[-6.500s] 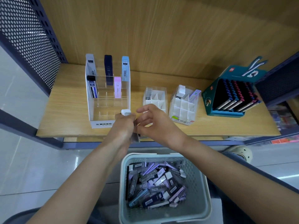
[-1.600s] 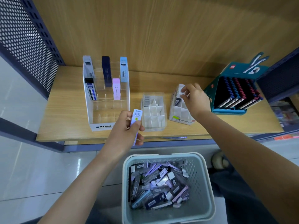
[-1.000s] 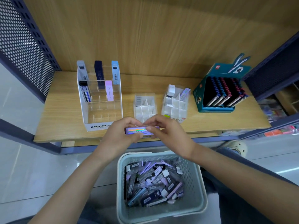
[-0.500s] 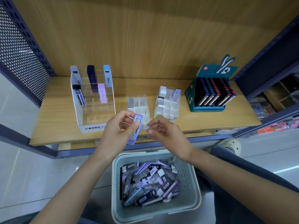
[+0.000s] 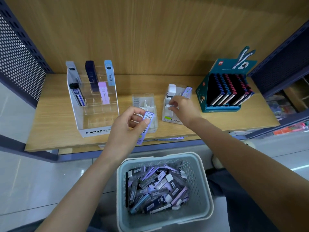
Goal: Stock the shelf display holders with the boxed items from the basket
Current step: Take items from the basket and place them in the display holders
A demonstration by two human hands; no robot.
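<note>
Gripped in left hand point(image 5: 127, 129): slim lilac box point(image 5: 145, 126), flat rectangular carton, barcode label facing up. Thumb across front face, fingers curled behind. Held over front edge of shelf point(image 5: 53, 126), just in front of clear grid holder point(image 5: 150, 99).

Pinched between thumb and forefinger of right hand point(image 5: 184, 108): small white piece point(image 5: 169, 106), over a cell of white grid holder point(image 5: 168, 118). Other fingers loosely curled. Can't tell what the piece is. Standing upright in back cells of that holder: one white-topped box, one lilac box.

Clear grid holder: square cells, white dividers, transparent walls.

Left of it: tiered acrylic holder point(image 5: 100, 118), transparent, stepped rows, "MONO" on white base strip. Upright in back rows: grey, navy and light-blue boxes; one row down, black-and-blue and pink.

Below shelf, between forearms: basket point(image 5: 202, 190), pale plastic, perforated walls, rounded corners. Inside: loose pile of slim boxes point(image 5: 155, 186), lilac, grey, navy, lying crosswise.

Shelf: light wood-grain board, matching back panel, dark blue metal frame. Far right on it: teal cardboard display point(image 5: 203, 97) holding dark spiral-bound notebooks on edge. At left: perforated metal panel point(image 5: 18, 61).
</note>
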